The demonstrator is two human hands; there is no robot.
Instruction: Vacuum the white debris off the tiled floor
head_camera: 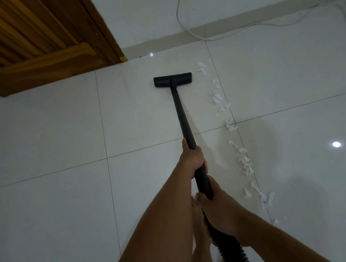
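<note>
A slatted wooden door point(19, 40) filled the upper left of the frame, above the pale tiled floor point(50, 133); near the centre, the black vacuum head point(172, 80) lay flat on a tile, its black wand point(182, 117) slanting down toward the lower middle. My left hand point(193, 158) was wrapped round the wand at mid-frame, fingers curled tight; just below it my right hand point(216, 209) gripped the wand's lower end, where the ribbed hose point(234, 256) ran off the bottom edge. Right of the wand, the white debris point(243, 159) lay in a ragged line along a grout seam, from beside the vacuum head down to the lower right; a white cable point(189, 31) trailed across the upper right.
</note>
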